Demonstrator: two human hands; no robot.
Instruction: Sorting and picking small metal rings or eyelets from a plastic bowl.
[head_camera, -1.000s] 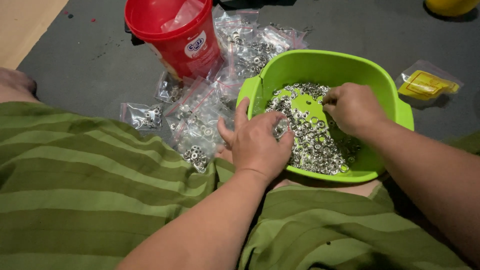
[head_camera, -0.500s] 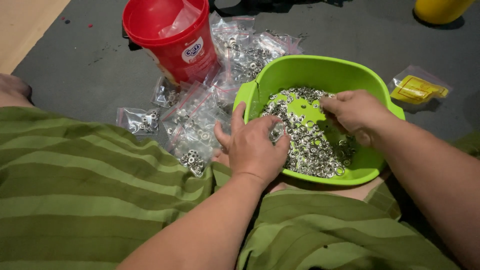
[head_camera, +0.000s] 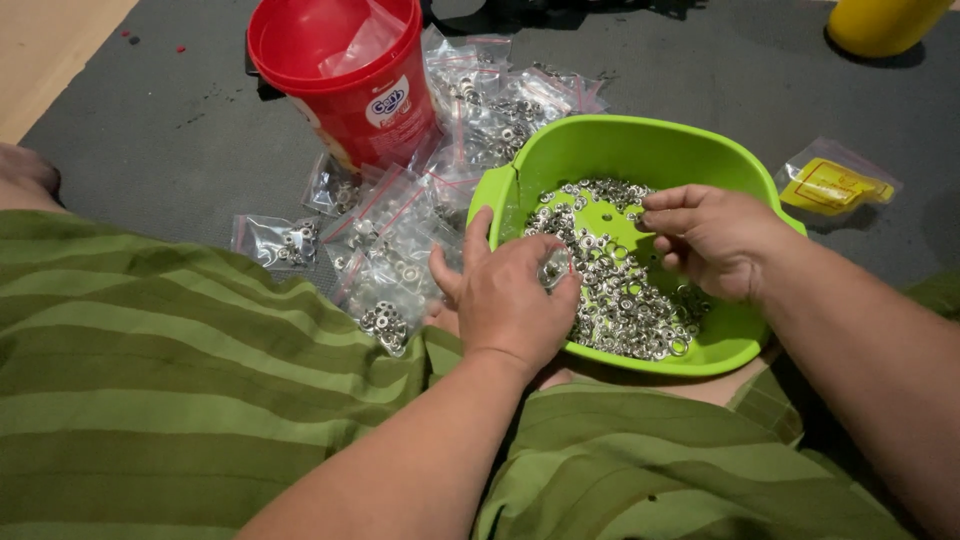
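Fingers of the left hand (head_camera: 510, 300) and right hand (head_camera: 712, 238) curl over metal eyelets (head_camera: 625, 300); whether they grip any is hidden. The green basin (head_camera: 610, 150) sits on a dark grey mat (head_camera: 160, 140).

One green basin (head_camera: 640, 150). One red tub (head_camera: 345, 80). One yellow pouch (head_camera: 835, 185). One yellow container (head_camera: 885, 22), partly out of frame. Two hands: left (head_camera: 510, 300), right (head_camera: 715, 238). Clear ring bags (head_camera: 395, 250): many, overlapping, uncountable. Metal rings (head_camera: 625, 300): too many to count.

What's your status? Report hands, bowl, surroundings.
Left hand on near rim of green bowl, pinching one small piece. Right hand fingering silver rings inside. Filled clear bags and red bucket lie left.
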